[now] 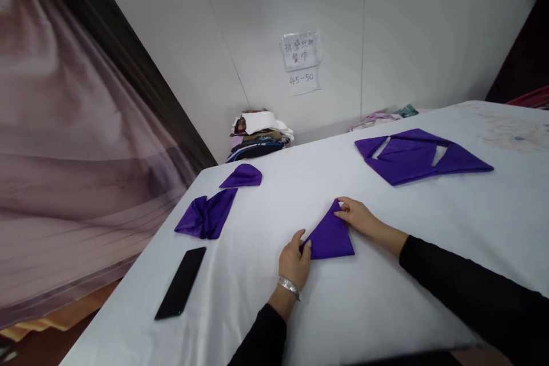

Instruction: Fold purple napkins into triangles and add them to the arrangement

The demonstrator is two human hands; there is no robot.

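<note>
A purple napkin (331,238), folded into a small flat shape, lies on the white tablecloth in front of me. My left hand (295,257) pinches its left corner between thumb and fingers; a silver bracelet circles that wrist. At the napkin's top corner, my right hand (354,214) grips the cloth with thumb and forefinger. The underside of the napkin is hidden.
Two more folded purple cloths (205,218) (243,176) lie to the left, above a black phone (180,283). A larger folded purple cloth (412,157) lies at the right. Stacked clothes (259,134) stand beyond the table's far edge, and a curtain (77,143) hangs left.
</note>
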